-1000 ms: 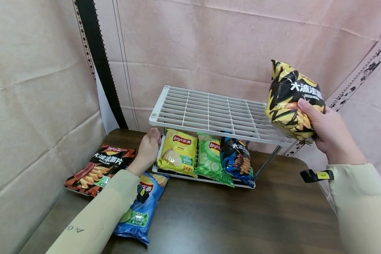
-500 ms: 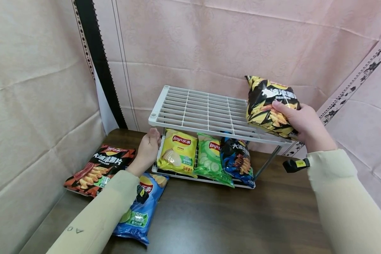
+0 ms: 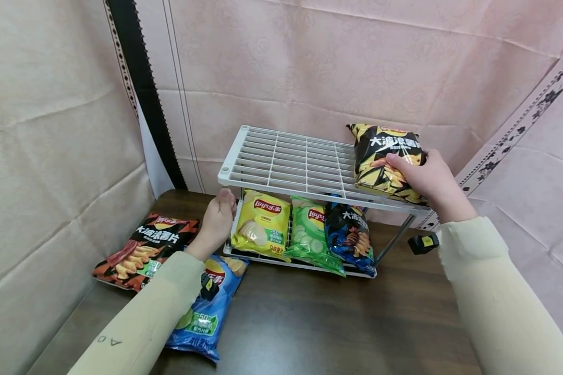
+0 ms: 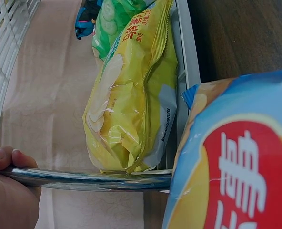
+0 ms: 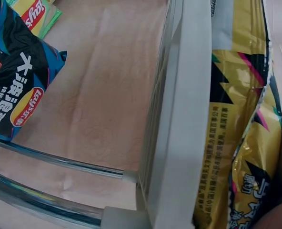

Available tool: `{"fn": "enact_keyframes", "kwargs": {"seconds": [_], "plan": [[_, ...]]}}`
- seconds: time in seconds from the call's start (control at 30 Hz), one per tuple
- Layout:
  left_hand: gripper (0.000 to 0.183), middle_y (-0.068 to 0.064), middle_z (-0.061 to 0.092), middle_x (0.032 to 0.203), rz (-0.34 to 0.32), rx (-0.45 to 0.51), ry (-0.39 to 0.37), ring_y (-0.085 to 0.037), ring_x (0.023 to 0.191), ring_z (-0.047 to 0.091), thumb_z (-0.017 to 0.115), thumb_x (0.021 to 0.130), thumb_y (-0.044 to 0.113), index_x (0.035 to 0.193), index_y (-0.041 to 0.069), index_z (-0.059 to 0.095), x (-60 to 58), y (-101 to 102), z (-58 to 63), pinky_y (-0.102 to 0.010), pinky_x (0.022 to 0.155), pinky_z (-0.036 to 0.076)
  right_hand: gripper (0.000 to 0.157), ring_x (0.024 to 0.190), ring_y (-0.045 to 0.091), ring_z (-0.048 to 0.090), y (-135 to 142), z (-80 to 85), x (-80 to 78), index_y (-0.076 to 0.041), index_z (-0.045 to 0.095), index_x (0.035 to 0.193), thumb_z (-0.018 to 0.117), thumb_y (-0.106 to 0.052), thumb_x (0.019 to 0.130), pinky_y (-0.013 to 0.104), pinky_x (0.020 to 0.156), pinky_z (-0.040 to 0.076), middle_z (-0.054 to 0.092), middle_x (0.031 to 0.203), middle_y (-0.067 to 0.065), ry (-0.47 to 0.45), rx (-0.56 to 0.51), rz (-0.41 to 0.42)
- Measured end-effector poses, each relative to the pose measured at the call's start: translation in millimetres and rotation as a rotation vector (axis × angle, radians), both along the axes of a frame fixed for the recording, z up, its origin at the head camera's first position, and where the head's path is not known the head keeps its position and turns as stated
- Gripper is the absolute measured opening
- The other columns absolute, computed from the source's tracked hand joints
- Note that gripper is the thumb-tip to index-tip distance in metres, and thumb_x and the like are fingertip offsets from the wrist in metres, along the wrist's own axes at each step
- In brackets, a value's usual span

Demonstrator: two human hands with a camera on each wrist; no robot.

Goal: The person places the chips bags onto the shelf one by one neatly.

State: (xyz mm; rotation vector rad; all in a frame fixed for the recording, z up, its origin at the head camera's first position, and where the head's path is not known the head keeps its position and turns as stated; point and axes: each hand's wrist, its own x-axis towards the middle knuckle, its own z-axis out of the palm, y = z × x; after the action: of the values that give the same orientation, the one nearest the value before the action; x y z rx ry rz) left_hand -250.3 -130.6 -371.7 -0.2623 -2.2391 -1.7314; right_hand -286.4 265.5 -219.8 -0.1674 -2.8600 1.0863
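My right hand (image 3: 433, 179) grips a black and yellow bag of chips (image 3: 388, 162) by its right side, thumb on the front. The bag sits at the right end of the white wire rack's (image 3: 305, 161) upper shelf, leaning slightly back. In the right wrist view, the bag's gold edge (image 5: 241, 119) lies against the shelf rim (image 5: 181, 119). My left hand (image 3: 217, 221) is at the rack's left end. In the left wrist view, its fingers curl round the rack's metal post (image 4: 93, 179).
On the lower shelf stand a yellow chip bag (image 3: 262, 224), a green one (image 3: 311, 234) and a black-blue one (image 3: 352, 234). A red-black chip bag (image 3: 150, 245) and a blue chip bag (image 3: 211, 312) lie on the wooden table (image 3: 309, 323), partly under my left arm. Curtains hang behind.
My right hand has brought the black and yellow bag leftward and down onto the upper shelf's right end. The left hand stays on the post.
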Motion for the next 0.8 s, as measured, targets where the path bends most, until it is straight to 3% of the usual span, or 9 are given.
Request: {"fn": "enact_keyframes", "kwargs": {"seconds": [0.3,0.5,0.73,0.8], "plan": [[0.056,-0.007,0.037,0.068,-0.016,-0.003,0.0,-0.02,0.06,0.035,0.012,0.107,0.035,0.078,-0.005,0.038,-2.2,-2.4,-0.9,-0.031,0.061,0.031,0.119,0.109,0.041,0.042,-6.6,2.8,0.4,0.007,0.011,0.148,0.046,-0.082,0.077,0.049,0.083,0.04,0.036,0.133,0.033,-0.007,0.116,0.021],[0.056,-0.007,0.037,0.069,-0.016,-0.005,0.011,-0.021,0.061,0.036,0.012,0.107,0.035,0.08,-0.006,0.038,-1.5,-1.8,0.0,-0.031,0.062,0.031,0.115,0.102,0.037,0.046,-7.1,0.9,0.2,0.006,0.021,0.145,0.045,-0.083,0.077,0.041,0.074,0.043,0.042,0.125,0.027,-0.019,0.102,0.022],[0.063,-0.01,0.04,0.07,0.007,-0.016,0.006,-0.027,0.061,0.039,0.011,0.102,0.052,0.078,0.002,0.04,-30.3,-8.5,-34.9,-0.033,0.059,0.032,0.121,0.102,0.037,0.046,-6.4,-2.9,0.7,0.007,0.018,0.145,0.043,-0.087,0.073,0.041,0.074,0.043,0.041,0.126,0.028,-0.037,0.105,0.0],[0.063,-0.011,0.04,0.07,0.009,-0.016,0.003,-0.027,0.061,0.039,0.011,0.101,0.054,0.078,0.003,0.04,-29.7,-8.2,-34.8,-0.033,0.058,0.033,0.118,0.102,0.036,0.047,-6.4,-2.5,2.7,0.005,0.019,0.145,0.044,-0.086,0.075,0.04,0.074,0.044,0.042,0.125,0.027,-0.04,0.087,0.005]]}}
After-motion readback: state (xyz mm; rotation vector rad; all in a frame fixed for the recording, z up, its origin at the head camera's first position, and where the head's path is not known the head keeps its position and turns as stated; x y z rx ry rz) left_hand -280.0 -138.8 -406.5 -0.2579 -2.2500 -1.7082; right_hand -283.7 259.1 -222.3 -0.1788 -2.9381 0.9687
